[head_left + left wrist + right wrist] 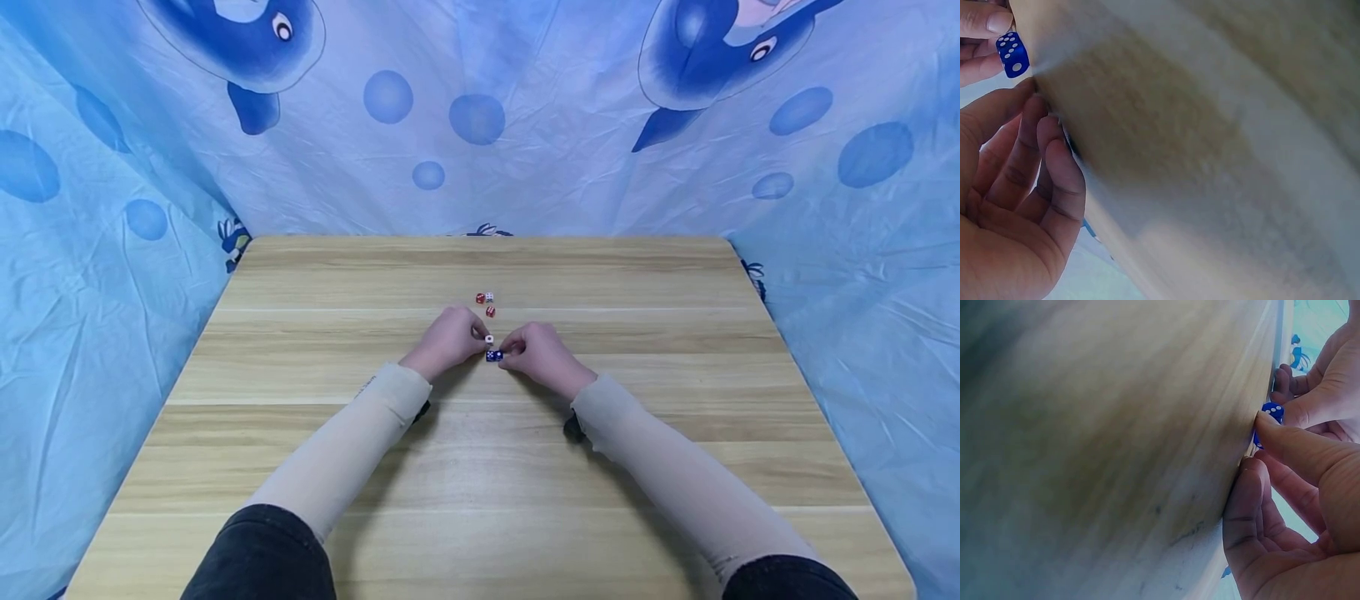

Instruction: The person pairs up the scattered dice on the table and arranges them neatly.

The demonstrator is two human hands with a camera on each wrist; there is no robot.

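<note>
My left hand (452,342) is at the middle of the table, its thumb and forefinger at a small white die (489,339) and pinching it. That die is hidden in both wrist views. Opposite it, my right hand (545,357) pinches a blue die (498,356) with white pips between thumb and forefinger. A second blue die (491,356) lies at its left side, close in front of the white one. From the left wrist, a blue die (1012,55) shows beside the right thumb. In the right wrist view, the thumb partly covers a blue die (1272,412).
Farther back, a red die (480,297) and another white die (490,297) sit side by side. Between them and my hands lies a second red die (491,312). The wood-grain table (480,475) meets a blue curtain (555,183) at its back and sides.
</note>
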